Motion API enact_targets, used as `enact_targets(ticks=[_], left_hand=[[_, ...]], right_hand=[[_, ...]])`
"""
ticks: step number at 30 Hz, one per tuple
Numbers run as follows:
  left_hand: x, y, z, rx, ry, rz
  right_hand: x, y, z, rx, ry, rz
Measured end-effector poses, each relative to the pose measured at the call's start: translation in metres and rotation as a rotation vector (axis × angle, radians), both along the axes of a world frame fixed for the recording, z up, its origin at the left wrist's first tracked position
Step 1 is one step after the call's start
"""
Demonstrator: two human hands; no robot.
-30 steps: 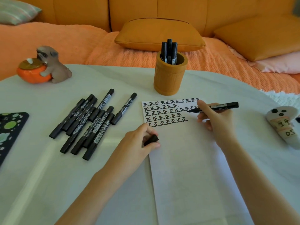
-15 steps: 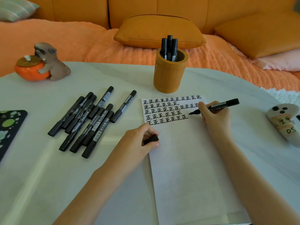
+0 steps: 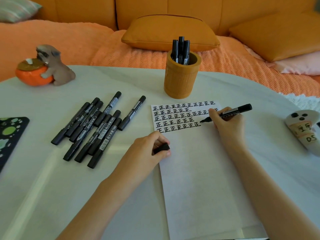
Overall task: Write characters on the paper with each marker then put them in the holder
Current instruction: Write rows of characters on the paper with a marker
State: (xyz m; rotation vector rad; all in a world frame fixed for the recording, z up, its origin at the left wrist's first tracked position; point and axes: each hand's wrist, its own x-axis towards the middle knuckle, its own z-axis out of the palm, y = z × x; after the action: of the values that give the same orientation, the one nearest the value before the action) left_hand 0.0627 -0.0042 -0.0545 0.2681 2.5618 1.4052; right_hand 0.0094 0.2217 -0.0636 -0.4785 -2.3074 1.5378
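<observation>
A white sheet of paper (image 3: 204,170) lies on the table, with rows of black characters (image 3: 178,116) across its top. My right hand (image 3: 225,125) grips an uncapped black marker (image 3: 232,112), its tip touching the paper at the right end of the lowest row. My left hand (image 3: 147,153) rests on the paper's left edge and pinches the marker's black cap (image 3: 161,148). Several capped black markers (image 3: 97,129) lie in a loose pile to the left. The orange cylindrical holder (image 3: 181,78) stands behind the paper with three markers (image 3: 181,49) in it.
A dog-and-pumpkin figurine (image 3: 45,66) sits at the back left of the white table. A dark patterned pad (image 3: 10,134) lies at the left edge. A white ghost-like figure with labels (image 3: 303,129) lies at the right. An orange sofa with cushions (image 3: 169,32) is behind.
My right hand has brought the marker down and left from above the third row until its tip meets the end of the lowest row. My left hand stays put, cap in its fingers.
</observation>
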Motion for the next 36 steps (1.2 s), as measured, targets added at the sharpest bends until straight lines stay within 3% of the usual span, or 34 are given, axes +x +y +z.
enact_targets(ticks=[36], left_hand=[[-0.0007, -0.0003, -0.0008, -0.024, -0.008, 0.000]], right_hand=[[-0.0024, 0.0027, -0.0019, 0.041, 0.022, -0.039]])
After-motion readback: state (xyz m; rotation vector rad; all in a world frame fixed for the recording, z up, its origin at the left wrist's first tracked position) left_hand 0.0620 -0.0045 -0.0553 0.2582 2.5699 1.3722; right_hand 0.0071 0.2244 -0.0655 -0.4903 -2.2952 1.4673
